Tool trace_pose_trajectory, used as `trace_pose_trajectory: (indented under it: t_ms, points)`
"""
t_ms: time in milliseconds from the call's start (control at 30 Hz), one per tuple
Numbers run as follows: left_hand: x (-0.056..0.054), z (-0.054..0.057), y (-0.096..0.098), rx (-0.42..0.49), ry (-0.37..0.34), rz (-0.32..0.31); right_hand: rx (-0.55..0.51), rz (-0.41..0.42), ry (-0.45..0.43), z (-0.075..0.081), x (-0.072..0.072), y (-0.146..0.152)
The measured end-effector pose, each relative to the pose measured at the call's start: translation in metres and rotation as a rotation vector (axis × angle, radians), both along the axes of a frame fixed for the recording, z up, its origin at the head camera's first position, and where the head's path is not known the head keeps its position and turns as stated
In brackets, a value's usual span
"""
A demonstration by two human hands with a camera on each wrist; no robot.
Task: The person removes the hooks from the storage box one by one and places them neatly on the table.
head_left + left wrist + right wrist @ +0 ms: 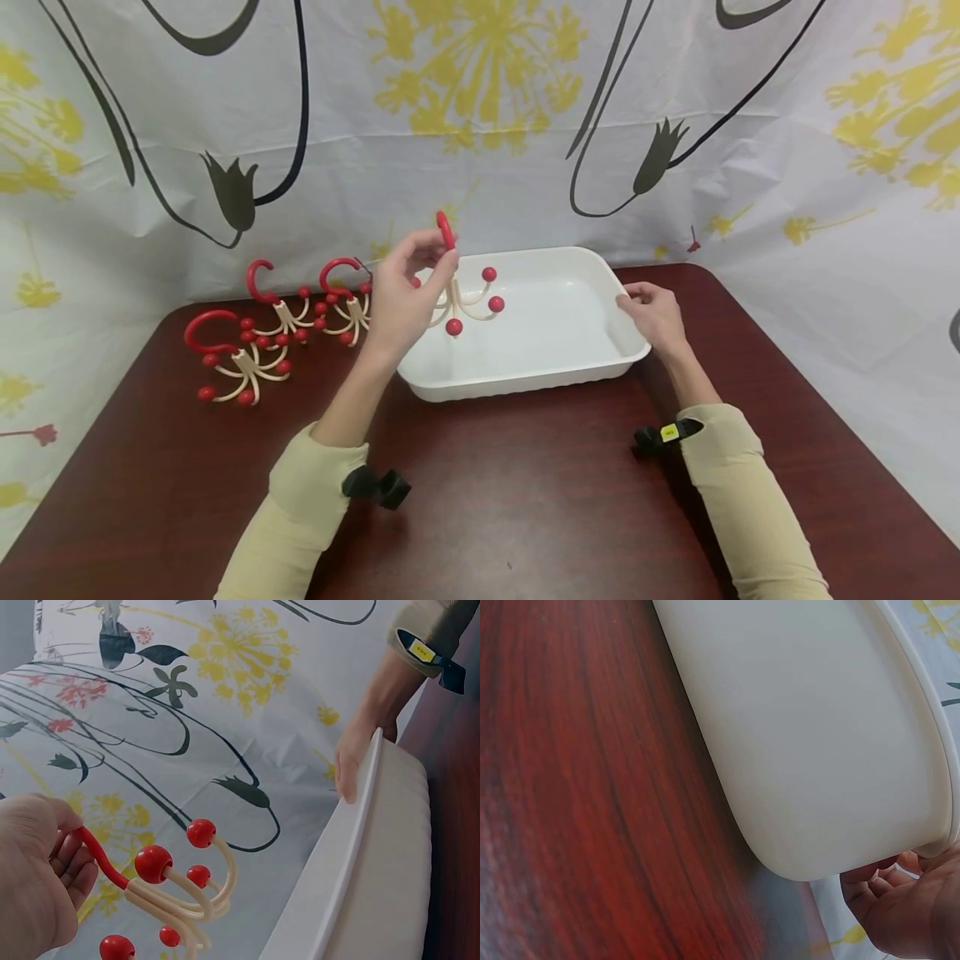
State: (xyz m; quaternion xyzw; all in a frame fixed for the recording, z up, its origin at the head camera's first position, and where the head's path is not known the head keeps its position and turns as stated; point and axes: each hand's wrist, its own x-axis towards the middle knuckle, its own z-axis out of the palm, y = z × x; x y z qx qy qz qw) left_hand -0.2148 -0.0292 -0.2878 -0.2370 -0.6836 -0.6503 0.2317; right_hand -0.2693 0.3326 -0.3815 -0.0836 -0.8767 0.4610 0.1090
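My left hand (405, 296) pinches the red hook of a multi-arm hanger (453, 296), whose curved cream arms end in red balls. It hangs over the left part of a white rectangular tray (555, 329). In the left wrist view the fingers curl around the red hook, and the cream arms (169, 900) point away from the hand. At the tray's right end my right hand (656, 317) grips the rim, thumb on top. The right wrist view has the fingers (885, 889) curled beneath the rim, beside the tray's outer wall (817, 750).
Three similar hangers lie on the dark red-brown table (525, 483) to the left: a front one (243, 364), one behind it (283, 317) and another (355, 312) near the left hand. A white patterned cloth (510, 192) hangs behind the table.
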Motion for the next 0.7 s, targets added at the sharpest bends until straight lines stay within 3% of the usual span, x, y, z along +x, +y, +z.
trace_pose_trajectory:
  t_ms: [333,700]
  points:
    - [0.016,0.0,-0.035,-0.02,0.004,0.058,-0.004,-0.001,0.008,-0.001,0.0,0.0]
    - [0.026,-0.005,-0.068,0.004,0.002,0.096,0.001,0.013,0.031,-0.001,0.0,0.0]
